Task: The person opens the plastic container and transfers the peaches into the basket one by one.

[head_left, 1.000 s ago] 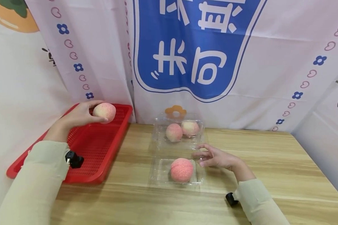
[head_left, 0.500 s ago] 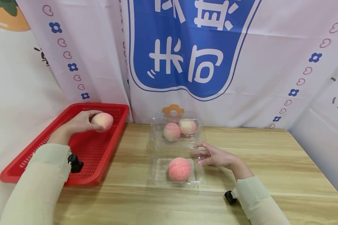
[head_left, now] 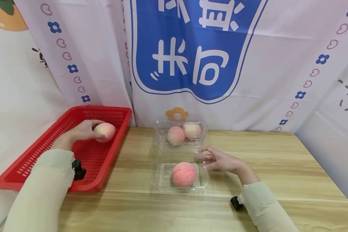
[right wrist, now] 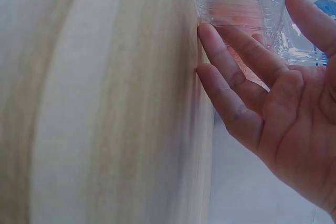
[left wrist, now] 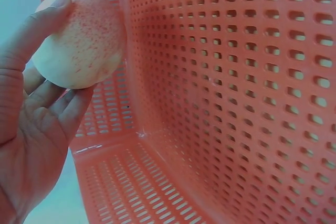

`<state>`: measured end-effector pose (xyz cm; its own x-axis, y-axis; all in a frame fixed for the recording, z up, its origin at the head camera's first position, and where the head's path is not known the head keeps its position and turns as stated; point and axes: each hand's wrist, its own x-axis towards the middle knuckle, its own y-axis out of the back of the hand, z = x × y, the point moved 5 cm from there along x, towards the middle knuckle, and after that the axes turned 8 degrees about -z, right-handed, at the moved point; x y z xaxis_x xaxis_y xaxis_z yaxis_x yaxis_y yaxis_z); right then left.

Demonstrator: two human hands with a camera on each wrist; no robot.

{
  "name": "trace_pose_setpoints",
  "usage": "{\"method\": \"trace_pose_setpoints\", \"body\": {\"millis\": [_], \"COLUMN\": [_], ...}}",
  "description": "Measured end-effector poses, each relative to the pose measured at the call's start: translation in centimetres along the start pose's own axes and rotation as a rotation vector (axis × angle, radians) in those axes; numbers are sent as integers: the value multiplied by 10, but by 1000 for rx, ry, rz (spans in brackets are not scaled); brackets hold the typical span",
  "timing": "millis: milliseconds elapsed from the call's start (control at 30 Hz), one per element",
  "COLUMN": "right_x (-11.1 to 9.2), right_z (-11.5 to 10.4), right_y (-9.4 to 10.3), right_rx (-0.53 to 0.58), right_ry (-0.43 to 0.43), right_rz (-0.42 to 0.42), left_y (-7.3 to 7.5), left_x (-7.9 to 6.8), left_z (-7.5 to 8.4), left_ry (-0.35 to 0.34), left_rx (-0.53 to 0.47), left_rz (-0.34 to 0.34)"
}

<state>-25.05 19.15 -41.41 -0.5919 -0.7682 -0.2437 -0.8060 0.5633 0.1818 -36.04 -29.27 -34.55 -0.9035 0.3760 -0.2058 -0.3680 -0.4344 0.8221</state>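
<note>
My left hand (head_left: 85,130) grips a pale, pink-speckled peach (head_left: 105,132) inside the far part of a red plastic basket (head_left: 119,154). In the left wrist view, thumb and fingers wrap the peach (left wrist: 84,40) beside the perforated basket wall (left wrist: 226,77). My right hand (head_left: 221,161) lies with relaxed fingers at the right edge of a clear hinged plastic box (head_left: 165,175). One pink peach (head_left: 184,174) sits in the box's near half. Two more peaches, one rosy (head_left: 176,135) and one paler (head_left: 192,130), show through its far half. The right wrist view shows the fingers (right wrist: 226,98) spread, holding nothing.
The box and basket stand on a wood-grain table (head_left: 249,209), the basket at the left. A printed cloth (head_left: 278,64) hangs right behind the table. Small black cameras (head_left: 79,170) are strapped at both sleeves.
My left hand has lowered the peach from above the basket's far rim down into the basket. The right hand has stayed in place by the box, and the head view has shifted slightly.
</note>
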Motion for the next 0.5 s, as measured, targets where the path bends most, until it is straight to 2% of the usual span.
{"method": "trace_pose_setpoints", "body": {"millis": [233,500], "right_x": [1,0], "right_z": [-1,-2], "right_y": [0,0], "right_rx": [8,-2], "right_ry": [-9,-7], "right_rz": [7,4], "left_y": [-2,-7], "left_x": [1,1], "left_z": [-5,-2], "left_ry": [1,-9], "left_rx": [8,16], "left_rz": [-28,-56]}}
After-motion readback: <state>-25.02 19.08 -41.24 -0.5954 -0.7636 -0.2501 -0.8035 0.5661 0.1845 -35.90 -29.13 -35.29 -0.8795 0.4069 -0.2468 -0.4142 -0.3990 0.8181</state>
